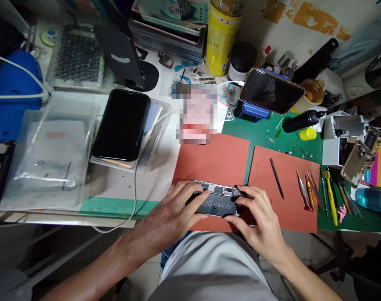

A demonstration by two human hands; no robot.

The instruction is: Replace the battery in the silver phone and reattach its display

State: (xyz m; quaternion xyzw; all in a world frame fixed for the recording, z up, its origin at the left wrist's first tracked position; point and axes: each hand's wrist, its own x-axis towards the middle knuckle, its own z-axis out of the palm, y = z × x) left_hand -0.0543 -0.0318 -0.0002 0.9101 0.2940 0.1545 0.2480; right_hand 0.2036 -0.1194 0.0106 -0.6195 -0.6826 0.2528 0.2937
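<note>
An opened smartphone (pixel 220 204) lies lengthwise across the near part of a reddish-brown mat (pixel 213 156), its black battery and circuit board facing up. My left hand (pixel 180 205) grips its left end, with fingertips on the far edge and board and the thumb at the near edge. At the other end, my right hand (pixel 261 215) holds the phone between the fingers on the far corner and the thumb on the near edge. The left end of the phone is partly hidden under my left hand.
A second mat (pixel 284 188) to the right carries a black pry stick (pixel 276 177) and screwdrivers (pixel 303 190). Tweezers and a yellow-handled tool (pixel 330 196) lie beyond. Another phone (pixel 121 124) rests at left; a propped phone (pixel 272 90) stands behind, near a yellow spray can (pixel 221 46).
</note>
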